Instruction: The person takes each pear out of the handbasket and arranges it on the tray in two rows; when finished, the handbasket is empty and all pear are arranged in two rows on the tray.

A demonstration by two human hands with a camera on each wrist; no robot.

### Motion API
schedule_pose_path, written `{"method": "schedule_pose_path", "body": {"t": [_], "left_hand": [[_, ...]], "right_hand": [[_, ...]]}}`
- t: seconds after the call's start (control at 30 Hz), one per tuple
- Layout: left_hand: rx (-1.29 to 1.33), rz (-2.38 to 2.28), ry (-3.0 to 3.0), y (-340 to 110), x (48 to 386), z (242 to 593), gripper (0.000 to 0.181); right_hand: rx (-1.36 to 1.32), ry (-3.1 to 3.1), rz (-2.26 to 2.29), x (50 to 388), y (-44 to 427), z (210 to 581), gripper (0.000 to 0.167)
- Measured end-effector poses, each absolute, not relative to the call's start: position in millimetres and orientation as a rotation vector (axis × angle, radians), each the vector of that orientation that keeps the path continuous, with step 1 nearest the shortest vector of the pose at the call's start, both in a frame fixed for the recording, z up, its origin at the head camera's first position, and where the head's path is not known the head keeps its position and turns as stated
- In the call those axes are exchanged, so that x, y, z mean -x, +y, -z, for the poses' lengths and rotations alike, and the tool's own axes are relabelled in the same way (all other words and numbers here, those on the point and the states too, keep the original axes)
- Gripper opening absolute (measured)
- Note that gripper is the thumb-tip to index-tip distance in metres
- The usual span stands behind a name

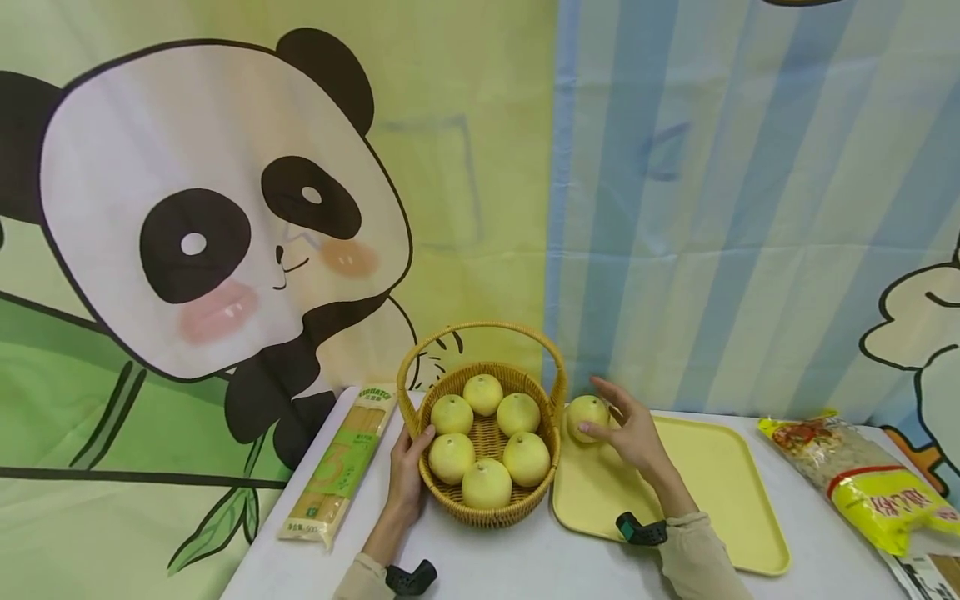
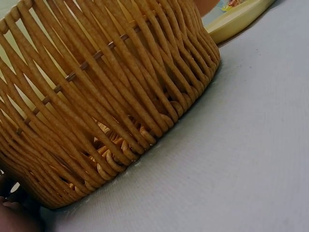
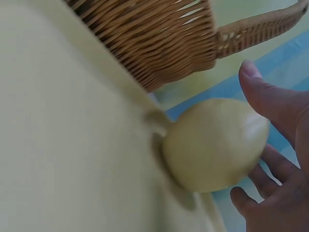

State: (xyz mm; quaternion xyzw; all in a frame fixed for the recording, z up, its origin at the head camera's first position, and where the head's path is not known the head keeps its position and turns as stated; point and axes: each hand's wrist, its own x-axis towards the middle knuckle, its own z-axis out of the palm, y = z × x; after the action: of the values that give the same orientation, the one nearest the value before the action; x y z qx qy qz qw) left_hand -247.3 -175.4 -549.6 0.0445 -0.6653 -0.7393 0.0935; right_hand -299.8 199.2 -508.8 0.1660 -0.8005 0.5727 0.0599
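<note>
A wicker basket [image 1: 491, 518] with a tall arched handle stands on the table, several round pale yellow-green fruits [image 1: 487, 484] arranged in a ring inside. My left hand [image 1: 406, 477] grips its left side, thumb at the rim and the other fingers partly hidden against the outer wall. The basket's woven side [image 2: 111, 92] fills much of the left wrist view. Another such fruit [image 3: 215, 145] rests at the far left corner of the yellow tray [image 1: 720, 492]. Around it my right hand [image 1: 636, 433] is spread, with the thumb apart from the fruit in the right wrist view.
Left of the basket lies a pack of noodles [image 1: 341, 467] with a green label. Beyond the tray's right side is a yellow and clear food bag [image 1: 862, 479], with another printed package [image 1: 933, 575] below it. A cartoon-printed cloth [image 1: 480, 167] hangs behind the table.
</note>
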Motion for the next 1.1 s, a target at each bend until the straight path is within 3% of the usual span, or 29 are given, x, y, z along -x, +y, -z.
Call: {"method": "schedule_pose_path", "body": {"t": [0.23, 0.43, 0.63, 0.87, 1.1], "left_hand": [[-0.117, 2.187, -1.968, -180.0, 246.4, 550.0, 0.055], [-0.126, 2.177, -1.983, -183.9, 244.6, 549.7, 0.056], [-0.145, 2.157, -1.991, -186.2, 243.8, 549.6, 0.054], [-0.125, 2.18, -1.971, -182.4, 244.9, 545.5, 0.054], [-0.117, 2.171, -1.961, -175.6, 246.6, 547.2, 0.052]], "right_hand": [[-0.505, -2.358, -1.731, 290.9, 201.2, 477.2, 0.08], [-0.556, -2.197, -1.789, 278.5, 191.7, 450.4, 0.061], [-0.775, -2.02, -1.923, 263.9, 174.0, 433.4, 0.05], [-1.13, -2.006, -2.119, 254.8, 145.0, 431.9, 0.054], [-1.119, -2.207, -2.181, 261.3, 115.8, 441.9, 0.06]]}}
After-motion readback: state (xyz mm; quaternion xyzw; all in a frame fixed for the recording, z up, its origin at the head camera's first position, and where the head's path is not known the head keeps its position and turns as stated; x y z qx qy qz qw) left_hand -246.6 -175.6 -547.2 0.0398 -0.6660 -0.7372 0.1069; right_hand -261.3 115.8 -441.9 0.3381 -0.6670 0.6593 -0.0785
